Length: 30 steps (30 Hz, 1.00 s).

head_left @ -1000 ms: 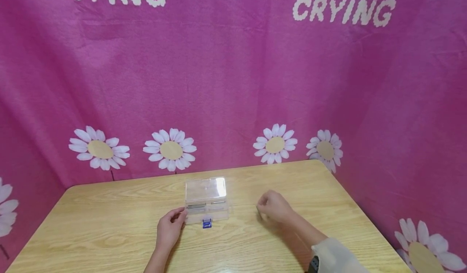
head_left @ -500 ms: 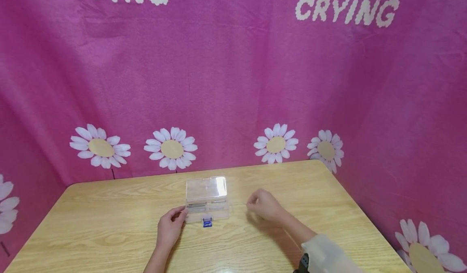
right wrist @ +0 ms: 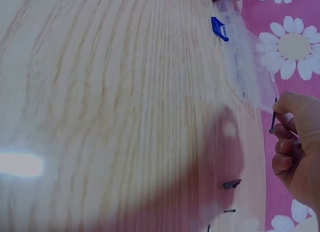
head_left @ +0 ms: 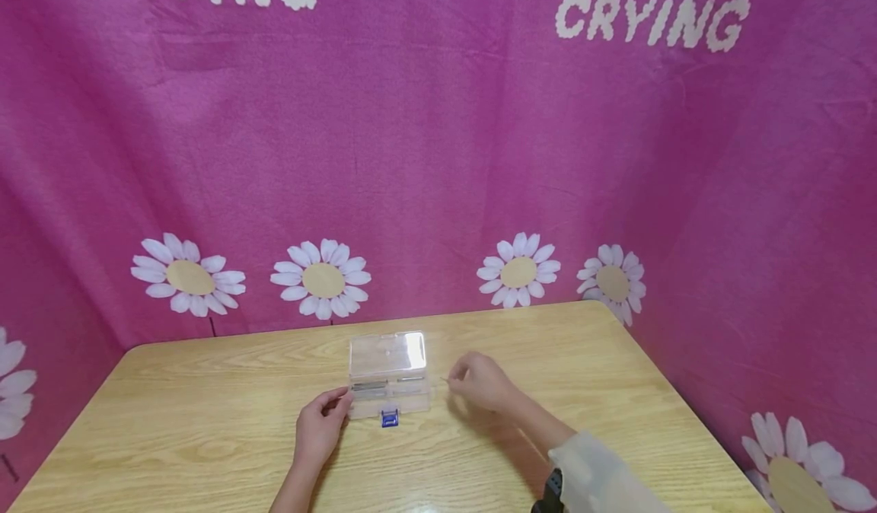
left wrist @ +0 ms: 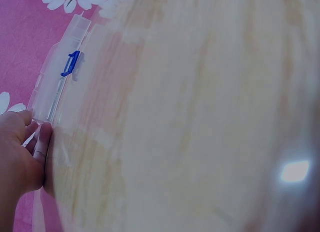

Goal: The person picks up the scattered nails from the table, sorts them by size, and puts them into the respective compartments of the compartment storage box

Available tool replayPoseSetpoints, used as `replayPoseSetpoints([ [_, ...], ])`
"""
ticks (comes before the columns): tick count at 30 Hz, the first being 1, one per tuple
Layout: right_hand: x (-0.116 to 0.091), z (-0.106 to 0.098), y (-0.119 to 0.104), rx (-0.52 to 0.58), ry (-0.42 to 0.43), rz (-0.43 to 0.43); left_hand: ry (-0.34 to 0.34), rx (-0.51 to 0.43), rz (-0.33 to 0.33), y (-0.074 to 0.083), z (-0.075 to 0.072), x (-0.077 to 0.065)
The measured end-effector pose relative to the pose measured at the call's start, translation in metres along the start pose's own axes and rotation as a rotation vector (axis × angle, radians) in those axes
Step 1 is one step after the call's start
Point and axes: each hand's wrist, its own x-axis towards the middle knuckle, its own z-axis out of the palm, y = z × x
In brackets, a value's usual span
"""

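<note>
A clear plastic box (head_left: 409, 404) with its lid (head_left: 384, 355) raised stands on the table; a blue latch (head_left: 390, 419) hangs at its front. Grey slender pieces (head_left: 370, 386) lie in its left compartment, and fewer show in the right one. My left hand (head_left: 320, 425) holds the box's left end between thumb and fingers, also seen in the left wrist view. Just right of the box, my right hand (head_left: 483, 382) is raised over the table. Its thumb and index finger pinch a thin dark nail (right wrist: 273, 117) with a small head; the other fingers are curled.
In the right wrist view, a few small dark pieces (right wrist: 231, 184) lie on the wooden table (head_left: 205, 414) near the right hand's shadow. A pink curtain (head_left: 425, 155) with daisies hangs behind the table and along both sides.
My right hand has moved left toward the box, carrying the nail. The left hand stays at the box's left end, and the box has not moved.
</note>
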Motion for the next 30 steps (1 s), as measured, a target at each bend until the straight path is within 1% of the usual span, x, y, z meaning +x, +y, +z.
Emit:
replayPoseSetpoints([
  [6,0.005,0.002,-0.010,-0.006,-0.023,-0.021,0.001,-0.006,-0.015,0.000,0.000,0.001],
  [13,0.012,0.006,-0.021,-0.011,-0.045,-0.038,0.007,-0.010,0.004,0.001,0.000,0.000],
  [19,0.016,0.012,-0.029,-0.043,-0.082,-0.087,-0.004,-0.008,-0.009,0.000,0.000,0.001],
  [25,0.019,0.018,-0.033,-0.080,-0.077,-0.094,-0.001,-0.005,-0.003,-0.001,0.000,0.001],
  [30,0.022,0.019,-0.036,-0.106,-0.083,-0.111,-0.012,-0.016,-0.010,0.000,-0.001,0.000],
])
